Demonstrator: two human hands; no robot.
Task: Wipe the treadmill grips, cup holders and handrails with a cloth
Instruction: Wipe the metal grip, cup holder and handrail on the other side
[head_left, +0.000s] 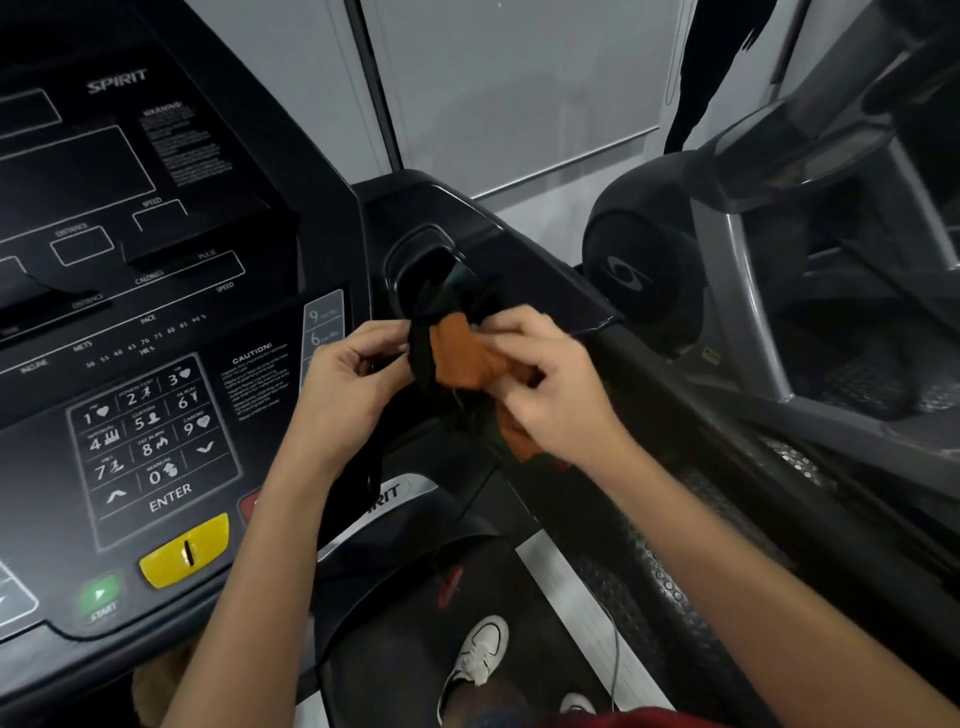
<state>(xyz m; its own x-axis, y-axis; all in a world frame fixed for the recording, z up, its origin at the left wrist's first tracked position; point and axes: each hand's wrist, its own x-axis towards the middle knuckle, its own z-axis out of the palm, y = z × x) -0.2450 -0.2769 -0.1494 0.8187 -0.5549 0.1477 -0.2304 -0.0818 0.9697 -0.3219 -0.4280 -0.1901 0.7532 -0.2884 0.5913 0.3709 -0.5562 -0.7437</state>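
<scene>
A crumpled cloth (462, 358), soft and bunched, with orange folds against black ones, is held in the air between both hands, just in front of the glossy black moulded cup holder (415, 254). The left hand (348, 384) has its grip pinching a black edge of the cloth. The right hand (550, 384) has its grip curled round the orange bunch. To the left, the smooth dark console (249, 249) carries a flat keypad (150, 431) and a rounded yellow button (184, 548).
</scene>
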